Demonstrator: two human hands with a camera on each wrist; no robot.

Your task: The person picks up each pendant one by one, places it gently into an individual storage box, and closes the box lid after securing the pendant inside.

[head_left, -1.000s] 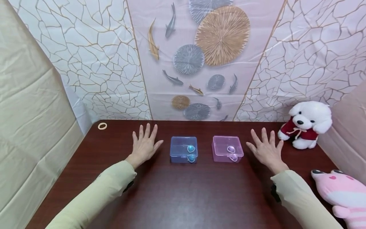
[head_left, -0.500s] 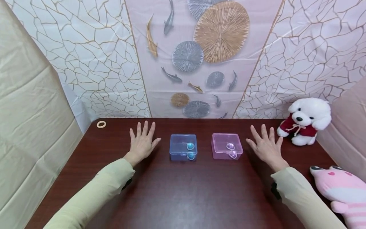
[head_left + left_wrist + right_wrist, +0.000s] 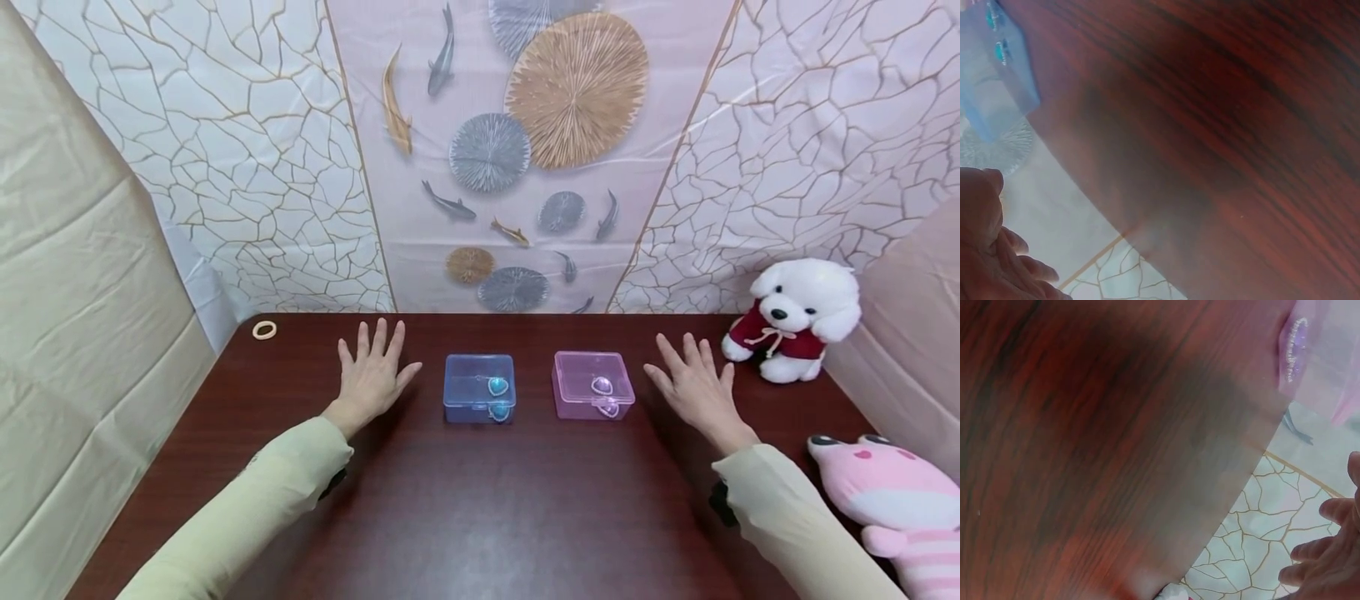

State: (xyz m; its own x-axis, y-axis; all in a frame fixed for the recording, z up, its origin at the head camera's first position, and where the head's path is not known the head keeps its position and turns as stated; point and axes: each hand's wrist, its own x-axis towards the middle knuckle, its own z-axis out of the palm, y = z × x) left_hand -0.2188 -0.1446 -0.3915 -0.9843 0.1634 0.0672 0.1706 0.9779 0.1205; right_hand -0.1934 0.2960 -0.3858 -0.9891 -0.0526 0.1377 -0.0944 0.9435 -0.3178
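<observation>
My left hand (image 3: 369, 379), fingers spread and holding nothing, is to the left of a blue see-through plastic box (image 3: 478, 388). On the other side, my right hand (image 3: 701, 392) is likewise spread, just right of a pink see-through plastic box (image 3: 592, 385). Both lids are down. A teal heart-shaped gem (image 3: 498, 386) with a beaded edge shows through the blue box, and a purple one (image 3: 602, 385) through the pink box. Each shows twice, through lid and front; I cannot tell whether that is one piece or two. Neither hand touches a box.
The dark wooden table (image 3: 480, 500) ends at a patterned cloth backdrop (image 3: 487, 233). A beige ring (image 3: 264, 330) lies at the far left corner. A white plush dog (image 3: 806, 308) sits at the far right, with a pink plush toy (image 3: 885, 492) nearer on the right edge.
The head view shifts slightly. My right fingers come a little closer together; my left hand stays almost still. The boxes have not moved on the table.
</observation>
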